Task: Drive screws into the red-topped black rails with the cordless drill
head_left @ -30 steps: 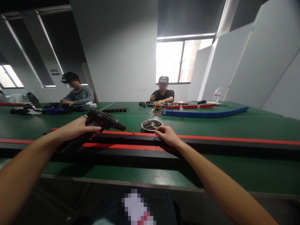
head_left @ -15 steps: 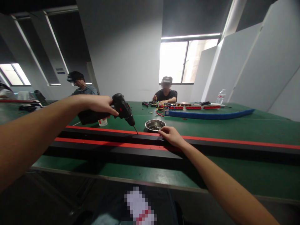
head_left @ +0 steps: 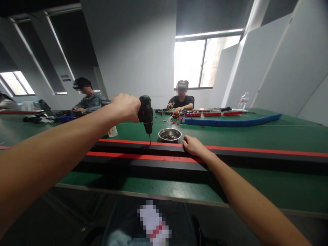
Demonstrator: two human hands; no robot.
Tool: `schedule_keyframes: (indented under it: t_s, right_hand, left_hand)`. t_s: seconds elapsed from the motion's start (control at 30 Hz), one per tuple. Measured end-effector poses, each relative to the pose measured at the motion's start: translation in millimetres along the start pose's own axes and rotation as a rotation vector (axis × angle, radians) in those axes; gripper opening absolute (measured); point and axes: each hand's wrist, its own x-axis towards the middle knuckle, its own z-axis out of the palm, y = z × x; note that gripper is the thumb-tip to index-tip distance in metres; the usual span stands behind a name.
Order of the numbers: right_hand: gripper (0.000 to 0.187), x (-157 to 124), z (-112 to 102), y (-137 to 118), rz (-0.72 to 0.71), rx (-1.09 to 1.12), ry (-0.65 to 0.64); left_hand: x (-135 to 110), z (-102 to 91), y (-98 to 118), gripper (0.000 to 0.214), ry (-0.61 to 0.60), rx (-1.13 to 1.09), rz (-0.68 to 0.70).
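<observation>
My left hand (head_left: 126, 107) is closed round the grip of a black cordless screwdriver (head_left: 146, 114), held upright with its bit pointing down onto the far edge of a long black and red rail (head_left: 143, 158) that lies across the green table. My right hand (head_left: 194, 146) rests on the same rail to the right of the bit, fingers curled over its far edge. Just behind the rail, between the two hands, stands a small metal bowl (head_left: 169, 135) with dark small parts in it.
Two people sit at the far side of the green table (head_left: 256, 136). Red strips and coloured wires (head_left: 202, 114) and a long blue strip (head_left: 230, 122) lie beyond the bowl. A small white bottle (head_left: 113, 131) stands behind my left arm. A water bottle (head_left: 243, 101) stands far right.
My left hand lifted the screwdriver off the rail, swung it rightward and turned it from lying sideways to upright, bit down on the rail. My right hand stayed on the rail.
</observation>
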Motion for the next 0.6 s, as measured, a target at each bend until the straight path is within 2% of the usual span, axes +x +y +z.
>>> schedule_keyframes:
  t_s: [0.2, 0.6]
  right_hand:
    - [0.038, 1.1, 1.2, -0.1, 0.025, -0.049, -0.039]
    - [0.037, 2.8, 4.0, 3.8, -0.005, -0.001, -0.049]
  left_hand:
    - [-2.2, -2.3, 6.1, 0.053, 0.016, 0.029, -0.008]
    - [-4.6, 2.9, -2.2, 0.055, -0.01, 0.021, -0.024]
